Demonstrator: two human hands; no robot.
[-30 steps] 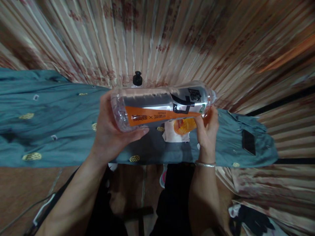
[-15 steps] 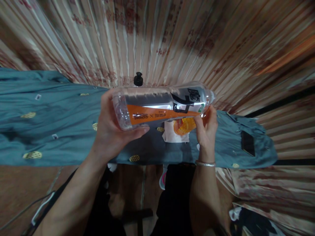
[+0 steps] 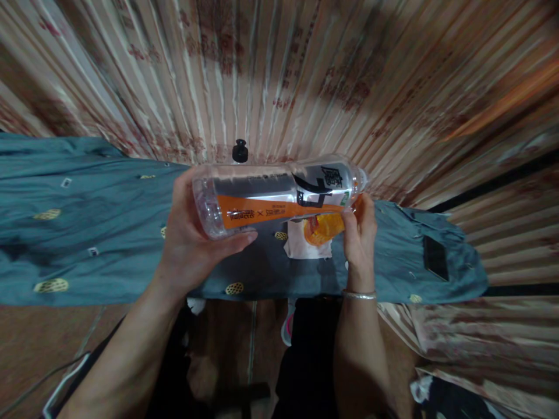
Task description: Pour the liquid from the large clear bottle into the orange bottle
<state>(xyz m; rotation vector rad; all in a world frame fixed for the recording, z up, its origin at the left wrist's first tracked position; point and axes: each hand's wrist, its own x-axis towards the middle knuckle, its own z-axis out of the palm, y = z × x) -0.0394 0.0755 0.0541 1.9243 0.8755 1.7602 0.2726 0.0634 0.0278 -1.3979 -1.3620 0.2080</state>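
My left hand [image 3: 186, 238] wraps around the base of a large clear plastic bottle [image 3: 262, 201]. The bottle lies almost level in the air, with an orange, silver and black label. Its narrow mouth points right, touching or very close to the fingers of my right hand [image 3: 360, 227]. Those fingers close around the upper end of an orange, see-through container [image 3: 325, 228], partly hidden by the bottle and the hand. A folded white tissue [image 3: 301, 247] lies beneath the container. Whether liquid passes between the two cannot be made out.
A teal patterned cloth [image 3: 100, 233] covers the long narrow surface. Behind the bottle stands something with a black pump-like cap [image 3: 240, 151]. A dark phone [image 3: 435, 258] rests at the right end. Pleated curtains [image 3: 262, 75] hang along the back.
Both hands, the bottle and the orange container appear slightly further left and lower, as does the whole scene. Both grips look the same.
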